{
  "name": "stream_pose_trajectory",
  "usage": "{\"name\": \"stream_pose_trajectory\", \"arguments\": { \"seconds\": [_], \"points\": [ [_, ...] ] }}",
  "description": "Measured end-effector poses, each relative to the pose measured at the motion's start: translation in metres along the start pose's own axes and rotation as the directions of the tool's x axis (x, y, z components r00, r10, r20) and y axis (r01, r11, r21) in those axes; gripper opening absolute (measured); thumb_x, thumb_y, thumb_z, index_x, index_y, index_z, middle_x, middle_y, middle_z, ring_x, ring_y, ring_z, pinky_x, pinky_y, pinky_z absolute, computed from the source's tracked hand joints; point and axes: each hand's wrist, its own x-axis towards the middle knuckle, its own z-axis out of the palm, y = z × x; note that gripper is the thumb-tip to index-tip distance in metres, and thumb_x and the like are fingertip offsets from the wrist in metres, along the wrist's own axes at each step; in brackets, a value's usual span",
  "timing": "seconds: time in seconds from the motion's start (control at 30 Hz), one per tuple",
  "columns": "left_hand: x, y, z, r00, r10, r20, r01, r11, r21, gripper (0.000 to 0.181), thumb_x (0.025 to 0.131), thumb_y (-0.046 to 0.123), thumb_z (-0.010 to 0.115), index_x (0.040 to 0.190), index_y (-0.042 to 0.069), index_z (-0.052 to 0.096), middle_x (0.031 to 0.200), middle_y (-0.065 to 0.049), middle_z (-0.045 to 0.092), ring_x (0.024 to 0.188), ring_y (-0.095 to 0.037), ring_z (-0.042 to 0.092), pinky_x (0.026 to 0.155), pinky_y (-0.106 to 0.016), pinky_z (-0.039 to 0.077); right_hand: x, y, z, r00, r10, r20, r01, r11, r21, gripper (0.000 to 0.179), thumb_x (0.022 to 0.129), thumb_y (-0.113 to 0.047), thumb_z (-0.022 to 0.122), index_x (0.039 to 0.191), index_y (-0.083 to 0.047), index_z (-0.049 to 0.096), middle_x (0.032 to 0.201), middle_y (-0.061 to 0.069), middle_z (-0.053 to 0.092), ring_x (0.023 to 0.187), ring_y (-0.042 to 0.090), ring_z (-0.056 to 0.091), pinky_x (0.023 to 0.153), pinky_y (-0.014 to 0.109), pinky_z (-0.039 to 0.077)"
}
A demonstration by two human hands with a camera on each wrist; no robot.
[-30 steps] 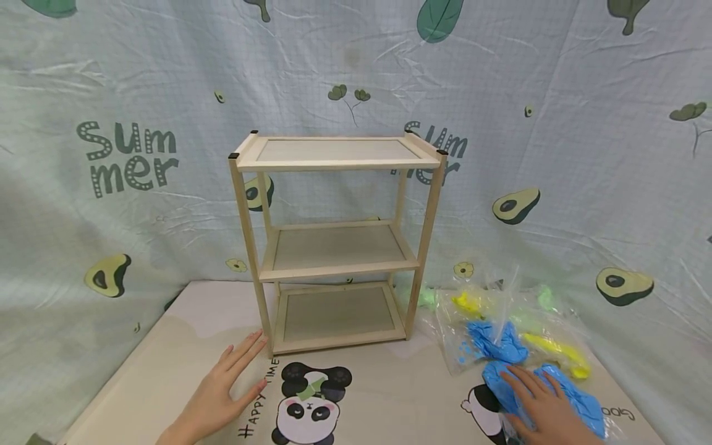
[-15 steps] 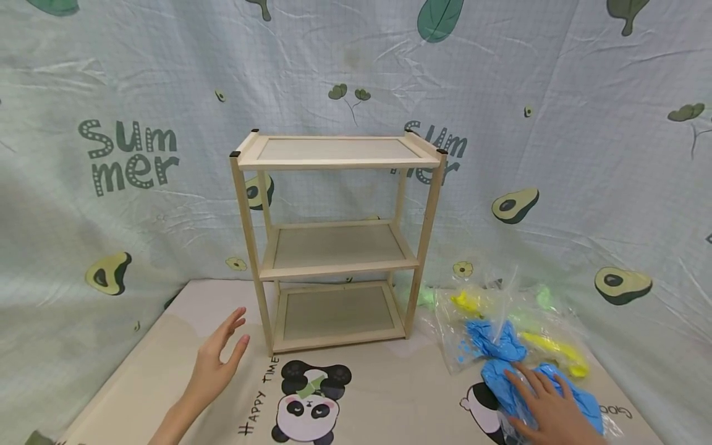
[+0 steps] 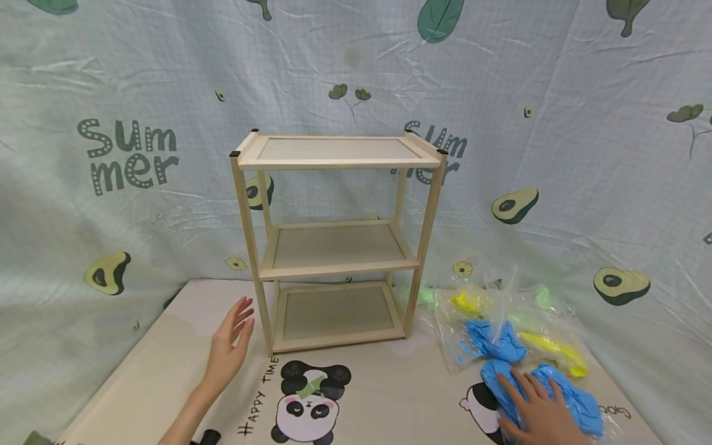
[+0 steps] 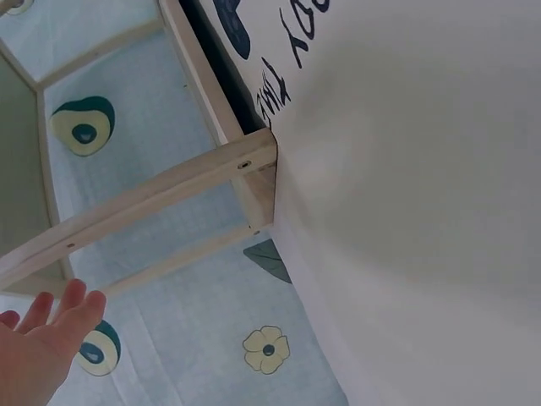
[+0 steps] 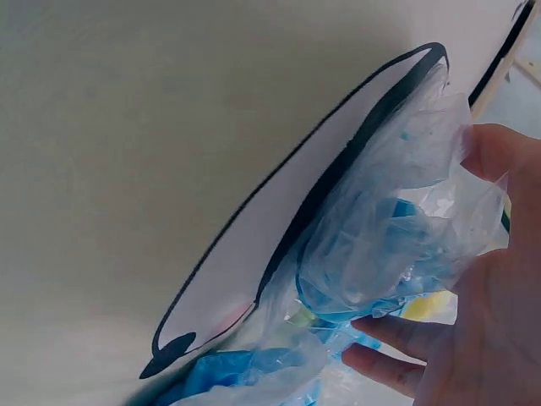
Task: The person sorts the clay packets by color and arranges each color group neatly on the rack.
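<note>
A three-tier wooden shelf (image 3: pixel 339 272) with black corner caps stands upright in the head view. Beside its left front post is my left hand (image 3: pixel 225 355), raised with loosely bent fingers and nothing in them. The left wrist view shows these fingers (image 4: pixel 80 317) close to the shelf's wooden frame (image 4: pixel 169 186); whether they touch cannot be told. At the right, my right hand (image 3: pixel 542 411) rests with spread fingers on a clear plastic bag (image 5: pixel 363 262) holding crumpled blue pieces (image 3: pixel 573 395). Part of that bag is hidden under the palm.
Behind the right hand lie more clear bags with crumpled blue (image 3: pixel 497 340) and yellow (image 3: pixel 556 352) contents. A printed cloth (image 3: pixel 194 235) hangs behind the shelf. The table cover (image 3: pixel 400 395) bears panda drawings. A small black object (image 3: pixel 208 437) shows near the left forearm.
My left hand has drawn away from the shelf's lower left corner and risen, its fingers now more upright. The right hand stays on the bag, shifted very slightly left. The shelf has not moved.
</note>
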Motion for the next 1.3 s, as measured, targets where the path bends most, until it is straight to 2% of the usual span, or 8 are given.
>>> {"name": "stream_pose_trajectory", "arguments": {
  "seconds": [0.03, 0.1, 0.27, 0.33, 0.5, 0.7, 1.1, 1.3],
  "points": [
    [0.001, 0.0, 0.001, 1.0, -0.005, 0.0, 0.005, 1.0, -0.011, 0.045, 0.083, -0.013, 0.049, 0.127, -0.01, 0.039, 0.121, 0.012, 0.049, 0.107, 0.013, 0.046, 0.085, -0.002, 0.035, 0.0, 0.0, 0.001, 1.0, 0.001, -0.003, -0.001, 1.0, -0.001, 0.069, 0.07, -0.062, 0.06, 0.122, -0.018, 0.052, 0.123, 0.012, 0.052, 0.108, 0.035, 0.049, 0.089, 0.064, 0.027],
    [0.002, 0.0, 0.004, 1.0, -0.015, 0.003, 0.015, 1.0, -0.025, 0.043, 0.085, -0.01, 0.048, 0.128, -0.01, 0.039, 0.122, 0.008, 0.05, 0.106, 0.012, 0.047, 0.085, -0.004, 0.037, 0.0, 0.0, 0.002, 1.0, 0.005, -0.004, -0.005, 1.0, -0.003, 0.069, 0.069, -0.063, 0.059, 0.122, -0.019, 0.051, 0.123, 0.012, 0.053, 0.108, 0.036, 0.049, 0.088, 0.064, 0.027],
    [0.006, 0.0, 0.009, 0.996, -0.087, 0.026, 0.088, 0.996, -0.033, 0.04, 0.09, -0.003, 0.045, 0.128, -0.011, 0.036, 0.12, -0.03, 0.05, 0.103, 0.014, 0.045, 0.083, -0.002, 0.037, 0.001, 0.0, 0.003, 1.0, 0.014, 0.007, -0.014, 1.0, 0.004, 0.069, 0.069, -0.064, 0.059, 0.122, -0.02, 0.051, 0.123, 0.013, 0.052, 0.106, 0.036, 0.051, 0.086, 0.066, 0.028],
    [0.007, 0.0, 0.011, 0.992, -0.123, 0.032, 0.125, 0.991, -0.039, 0.039, 0.09, -0.003, 0.044, 0.128, -0.012, 0.036, 0.119, -0.033, 0.048, 0.101, 0.016, 0.044, 0.082, 0.0, 0.035, 0.001, 0.0, 0.004, 1.0, 0.014, 0.014, -0.014, 1.0, 0.006, 0.069, 0.07, -0.063, 0.059, 0.122, -0.019, 0.051, 0.122, 0.013, 0.052, 0.104, 0.036, 0.051, 0.085, 0.066, 0.029],
    [0.01, -0.002, 0.016, 0.983, -0.182, 0.034, 0.184, 0.981, -0.065, 0.038, 0.092, -0.002, 0.042, 0.129, -0.01, 0.036, 0.118, -0.034, 0.048, 0.096, 0.016, 0.045, 0.078, 0.001, 0.036, 0.003, -0.001, 0.004, 0.999, 0.01, 0.035, -0.01, 1.0, 0.001, 0.071, 0.069, -0.059, 0.061, 0.123, -0.015, 0.049, 0.12, 0.014, 0.054, 0.102, 0.035, 0.052, 0.085, 0.064, 0.029],
    [0.011, -0.007, 0.024, 0.982, -0.186, 0.043, 0.19, 0.974, -0.122, 0.036, 0.092, -0.003, 0.041, 0.126, -0.011, 0.036, 0.113, -0.034, 0.05, 0.091, 0.015, 0.049, 0.077, -0.001, 0.039, 0.006, -0.001, 0.003, 0.998, -0.008, 0.068, 0.008, 1.0, -0.005, 0.074, 0.068, -0.054, 0.064, 0.124, -0.009, 0.047, 0.117, 0.011, 0.056, 0.101, 0.032, 0.052, 0.087, 0.064, 0.028],
    [0.016, -0.008, 0.028, 0.978, -0.206, 0.011, 0.206, 0.975, -0.083, 0.031, 0.091, -0.004, 0.041, 0.122, -0.01, 0.041, 0.099, -0.027, 0.056, 0.083, 0.01, 0.052, 0.07, -0.005, 0.043, 0.009, -0.011, 0.0, 0.989, -0.056, 0.138, 0.056, 0.998, 0.001, 0.072, 0.066, -0.049, 0.069, 0.122, -0.009, 0.049, 0.117, 0.005, 0.053, 0.091, 0.025, 0.054, 0.087, 0.064, 0.028],
    [0.017, -0.009, 0.03, 0.967, -0.254, 0.012, 0.254, 0.966, -0.047, 0.03, 0.093, 0.0, 0.04, 0.121, -0.008, 0.042, 0.097, -0.023, 0.057, 0.082, 0.01, 0.052, 0.07, -0.007, 0.043, 0.01, -0.018, -0.003, 0.979, -0.068, 0.193, 0.062, 0.997, 0.041, 0.067, 0.067, -0.044, 0.07, 0.122, -0.011, 0.048, 0.118, 0.006, 0.051, 0.084, 0.024, 0.052, 0.078, 0.055, 0.034]
  ]
}}
